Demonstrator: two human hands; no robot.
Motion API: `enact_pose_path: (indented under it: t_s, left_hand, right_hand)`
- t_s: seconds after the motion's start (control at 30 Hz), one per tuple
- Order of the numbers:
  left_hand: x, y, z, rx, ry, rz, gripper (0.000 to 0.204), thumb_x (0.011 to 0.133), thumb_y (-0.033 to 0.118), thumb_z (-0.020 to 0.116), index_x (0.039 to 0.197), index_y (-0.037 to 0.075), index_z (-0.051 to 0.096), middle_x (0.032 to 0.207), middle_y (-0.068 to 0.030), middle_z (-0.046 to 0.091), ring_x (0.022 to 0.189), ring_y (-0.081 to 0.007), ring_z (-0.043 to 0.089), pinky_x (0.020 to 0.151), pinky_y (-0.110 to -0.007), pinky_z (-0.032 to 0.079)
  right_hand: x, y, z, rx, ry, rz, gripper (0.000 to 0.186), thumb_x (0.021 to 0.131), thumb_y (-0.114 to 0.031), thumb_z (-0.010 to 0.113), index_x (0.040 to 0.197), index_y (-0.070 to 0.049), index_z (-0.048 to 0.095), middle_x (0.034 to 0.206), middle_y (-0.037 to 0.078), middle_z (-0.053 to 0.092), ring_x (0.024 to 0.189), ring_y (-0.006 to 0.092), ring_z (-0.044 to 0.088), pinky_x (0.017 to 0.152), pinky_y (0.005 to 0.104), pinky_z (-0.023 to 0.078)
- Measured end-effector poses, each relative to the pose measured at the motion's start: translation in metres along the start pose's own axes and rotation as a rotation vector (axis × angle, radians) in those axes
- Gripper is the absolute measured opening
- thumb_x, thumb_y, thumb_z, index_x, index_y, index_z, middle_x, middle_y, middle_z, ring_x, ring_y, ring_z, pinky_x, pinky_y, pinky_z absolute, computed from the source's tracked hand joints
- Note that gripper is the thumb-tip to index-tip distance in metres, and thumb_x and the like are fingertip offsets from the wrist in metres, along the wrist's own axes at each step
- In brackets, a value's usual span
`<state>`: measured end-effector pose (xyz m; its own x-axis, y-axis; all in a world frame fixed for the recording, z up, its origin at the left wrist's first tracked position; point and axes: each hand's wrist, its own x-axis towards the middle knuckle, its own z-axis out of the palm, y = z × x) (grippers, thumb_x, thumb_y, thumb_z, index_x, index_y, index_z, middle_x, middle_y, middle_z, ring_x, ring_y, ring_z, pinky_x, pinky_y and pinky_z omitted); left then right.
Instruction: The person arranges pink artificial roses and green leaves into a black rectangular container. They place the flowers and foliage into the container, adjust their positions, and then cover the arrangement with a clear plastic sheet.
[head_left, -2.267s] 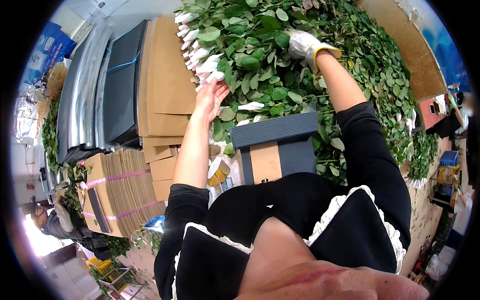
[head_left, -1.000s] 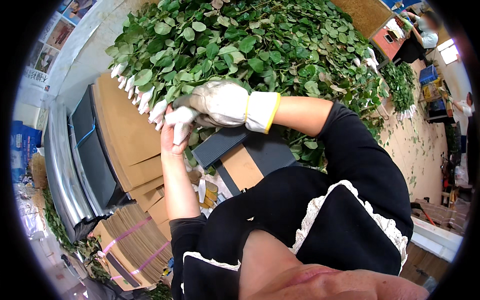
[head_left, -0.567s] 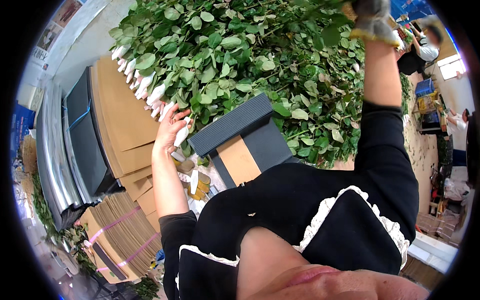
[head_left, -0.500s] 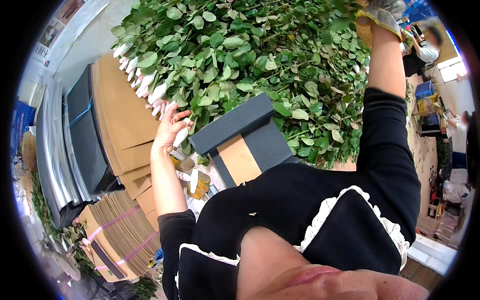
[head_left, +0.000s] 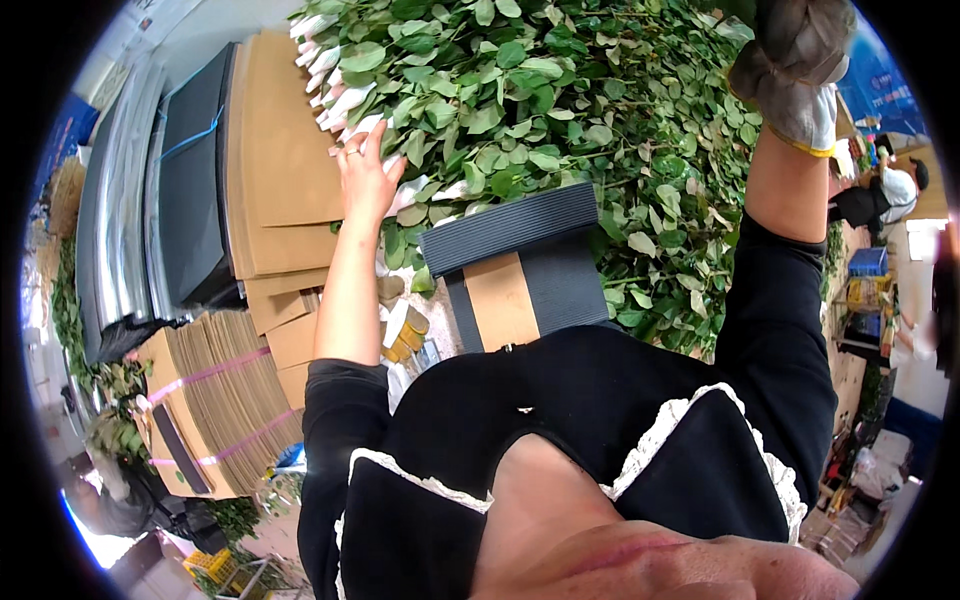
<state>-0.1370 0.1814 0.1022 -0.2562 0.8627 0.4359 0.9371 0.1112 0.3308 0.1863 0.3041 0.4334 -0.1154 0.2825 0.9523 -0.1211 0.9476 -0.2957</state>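
My left hand reaches to the white mesh-covered bundle ends along the left edge of a big heap of leafy stems. Its bare fingers are apart, touching a white sleeve, and I see nothing gripped in them. My right hand, in a soiled grey-and-white glove with a yellow cuff, is raised at the top right over the heap's far side, by dark leaves; whether it grips them is unclear. A dark ribbed folded board with a tan band lies below the heap, between my arms.
Tan cardboard sheets, dark sheets and silvery rolls stand at the left, above strapped cardboard stacks. Yellow gloves lie left of the board. At the far right are another person and a blue crate.
My right hand left my left hand, swung up to the top right with foliage and is still there. My left hand released the contact and stays at the sleeves. The view has since turned slightly.
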Motion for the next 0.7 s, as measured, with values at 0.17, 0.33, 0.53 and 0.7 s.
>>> enact_pose_path:
  t_s: [0.17,0.33,0.53,0.7]
  left_hand:
    - [0.027,0.000,-0.014,-0.098,-0.149,-0.110,0.076,0.073,0.013,0.073,0.141,0.030,0.044,0.135,-0.0224,0.040,0.100,-0.0377,0.063,0.086,-0.044,0.054]
    - [0.070,0.026,-0.074,0.104,-0.213,-0.218,0.091,0.068,0.021,0.074,0.148,0.016,0.031,0.129,-0.0296,0.043,0.101,-0.0409,0.063,0.089,-0.043,0.053]
    - [0.076,0.092,-0.145,-0.038,-0.052,0.023,0.069,0.069,0.016,0.073,0.134,0.014,0.050,0.112,-0.0241,0.060,0.096,-0.0374,0.065,0.084,-0.043,0.053]
    - [0.112,0.127,-0.191,-0.253,-0.085,0.270,0.056,0.075,0.005,0.075,0.128,0.009,0.056,0.106,-0.0107,0.071,0.091,-0.0240,0.070,0.074,-0.033,0.055]
  right_hand:
    - [-0.001,0.012,-0.008,-0.365,-0.048,0.010,0.031,0.093,-0.009,0.062,0.122,0.000,0.058,0.087,-0.001,0.061,0.073,0.0074,0.053,0.061,0.0250,0.043]
    - [0.002,-0.008,-0.011,-0.541,-0.123,0.065,0.032,0.091,-0.010,0.064,0.121,0.000,0.060,0.091,0.004,0.065,0.079,0.0092,0.059,0.066,0.0269,0.048]
    - [-0.019,-0.043,0.030,-0.595,-0.739,0.042,0.039,0.085,-0.019,0.071,0.120,-0.007,0.060,0.108,0.013,0.067,0.103,0.0214,0.063,0.085,0.0325,0.054]
    - [-0.061,0.020,0.091,-0.193,-1.075,0.378,0.029,0.088,-0.029,0.064,0.111,-0.012,0.061,0.108,0.012,0.067,0.104,0.0245,0.064,0.084,0.0370,0.053]
